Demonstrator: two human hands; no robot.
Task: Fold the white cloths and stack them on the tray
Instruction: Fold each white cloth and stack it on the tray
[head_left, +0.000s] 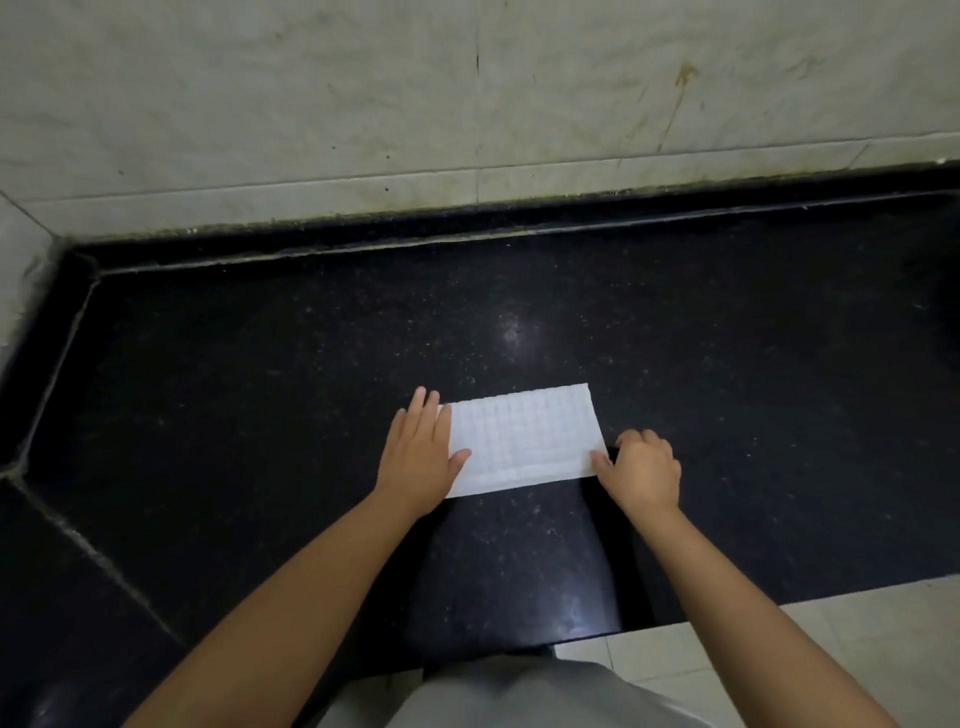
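We have the white cloth (524, 441) lying flat as a long strip on the dark polished surface (727, 395). Our left hand (422, 453) presses its left end with straight fingers; our right hand (643, 470) pinches the near right corner. We judge the next fold needs edges matched, then smoothed. A pale stained wall (467, 93) stands behind; no tray is in view.

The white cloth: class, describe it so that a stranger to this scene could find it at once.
On the black speckled counter below the pale tiled wall, look between the two hands. The white cloth lies flat there as a rectangle, the only white, grid-textured thing on the dark stone.
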